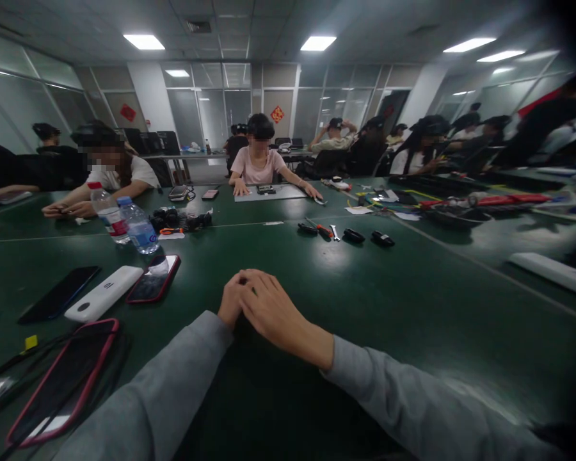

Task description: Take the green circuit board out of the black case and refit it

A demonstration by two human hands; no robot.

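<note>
In the middle of the green table (379,307), my left hand (230,299) and my right hand (273,314) are folded together. The right fingers lie closed over the left hand and cover most of its fingers. A small dark gap shows where they meet; whether anything is inside is hidden. Left of them lie a red-edged phone (152,280), a white power bank (104,293) and a dark phone (60,294). Ahead lie pliers (307,228), an orange-handled tool (323,232), a wrench (335,233) and two black objects (354,236).
Two water bottles (139,225) stand at left beside black gear (187,219). Nearer me a pink-cased phone (64,384) lies among black cables. Across the table a person in pink (259,163) has both hands by a white board (288,193). A white bar (552,272) lies right.
</note>
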